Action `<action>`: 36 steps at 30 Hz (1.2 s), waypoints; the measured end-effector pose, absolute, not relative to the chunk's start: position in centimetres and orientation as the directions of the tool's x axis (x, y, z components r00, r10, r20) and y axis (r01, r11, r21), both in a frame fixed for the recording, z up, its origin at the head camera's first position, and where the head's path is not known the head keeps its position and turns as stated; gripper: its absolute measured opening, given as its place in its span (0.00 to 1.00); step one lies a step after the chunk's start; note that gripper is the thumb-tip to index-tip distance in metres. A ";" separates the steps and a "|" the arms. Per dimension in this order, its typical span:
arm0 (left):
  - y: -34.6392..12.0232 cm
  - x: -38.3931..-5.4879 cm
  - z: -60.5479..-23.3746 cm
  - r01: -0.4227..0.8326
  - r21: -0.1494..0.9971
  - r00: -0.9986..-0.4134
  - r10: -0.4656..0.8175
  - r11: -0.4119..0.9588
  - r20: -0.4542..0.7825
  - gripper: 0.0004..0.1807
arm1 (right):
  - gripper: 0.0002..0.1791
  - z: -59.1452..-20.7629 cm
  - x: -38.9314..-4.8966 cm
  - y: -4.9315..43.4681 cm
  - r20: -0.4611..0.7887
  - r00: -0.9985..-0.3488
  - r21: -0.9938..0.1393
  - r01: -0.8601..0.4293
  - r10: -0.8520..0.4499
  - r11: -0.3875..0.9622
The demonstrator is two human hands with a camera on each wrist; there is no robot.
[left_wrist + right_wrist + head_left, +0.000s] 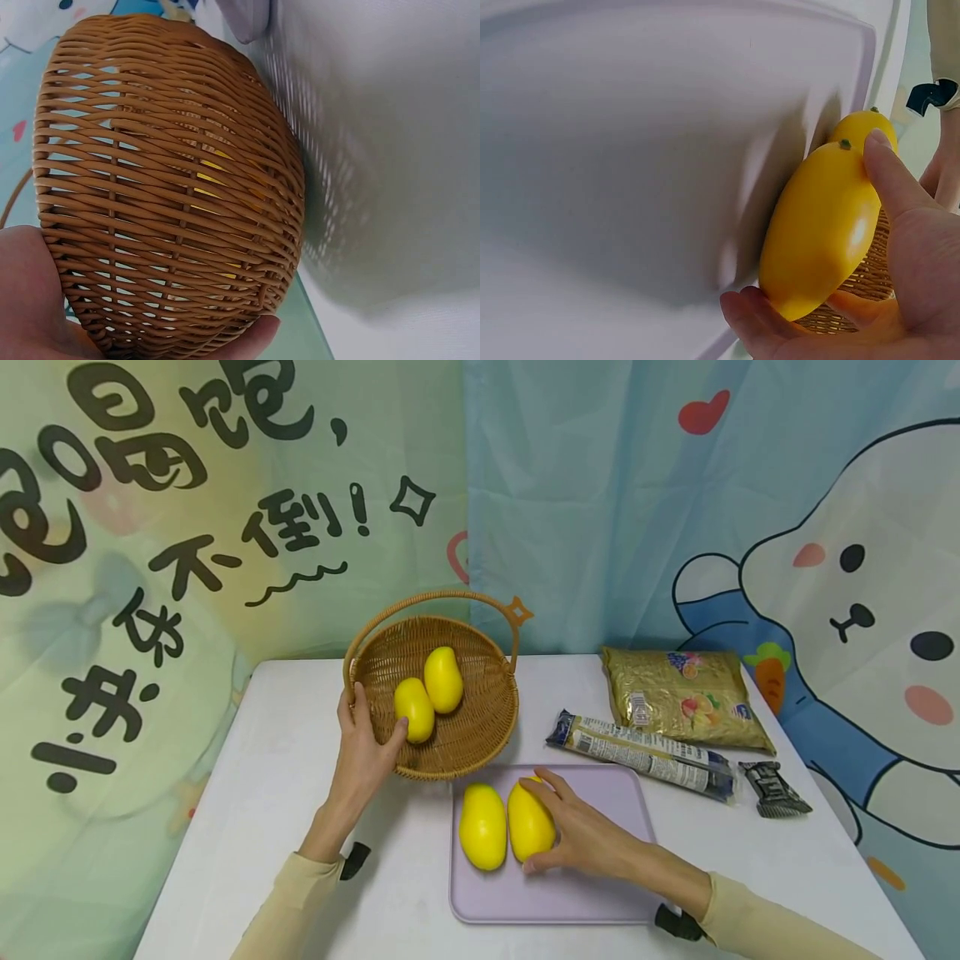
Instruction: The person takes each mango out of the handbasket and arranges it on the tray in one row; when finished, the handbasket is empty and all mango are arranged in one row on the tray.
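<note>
My left hand (363,752) grips the left rim of a brown wicker basket (476,727), which leans with its mouth towards me. Two yellow mangoes lie inside: a lower one (414,712) near my left thumb and an upper one (444,680). On the lilac tray (585,897) in front, my right hand (585,831) holds a mango (817,225) between its thumb and fingers. Just left of it another mango (482,827) lies on the tray. From the left wrist view, only the woven outside of the basket (172,187) shows, with yellow glimpsed through its gaps.
At the back right lies a gold packet (682,697) with fruit pictures. A long blue-and-silver packet (645,756) lies in front of it, beyond the tray's far right corner. Farther right is a small black wrapped piece (775,790). Printed cloth (555,510) hangs behind the white table (292,718).
</note>
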State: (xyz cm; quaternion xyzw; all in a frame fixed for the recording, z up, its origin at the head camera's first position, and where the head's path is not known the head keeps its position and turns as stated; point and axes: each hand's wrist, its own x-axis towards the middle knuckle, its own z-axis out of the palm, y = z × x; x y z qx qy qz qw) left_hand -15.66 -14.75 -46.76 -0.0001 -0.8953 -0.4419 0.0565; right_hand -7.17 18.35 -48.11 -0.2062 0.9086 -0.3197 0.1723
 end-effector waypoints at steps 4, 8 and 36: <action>-14.8 -15.7 -46.8 0.048 0.793 -0.994 -0.051 0.607 0.099 0.53 | 0.60 -48.1 -7.2 18.4 -0.170 -0.855 -0.644 -0.279 -0.489 0.712; -14.8 -15.7 -46.7 0.045 0.795 -0.994 -0.051 0.605 0.095 0.53 | 0.61 -48.0 -7.2 18.5 -0.166 -0.856 -0.640 -0.285 -0.490 0.714; -14.8 -15.7 -46.9 0.059 0.803 -0.993 -0.047 0.593 0.108 0.53 | 0.59 -41.7 -10.9 21.0 -0.007 -0.910 -0.517 -0.351 -0.414 0.780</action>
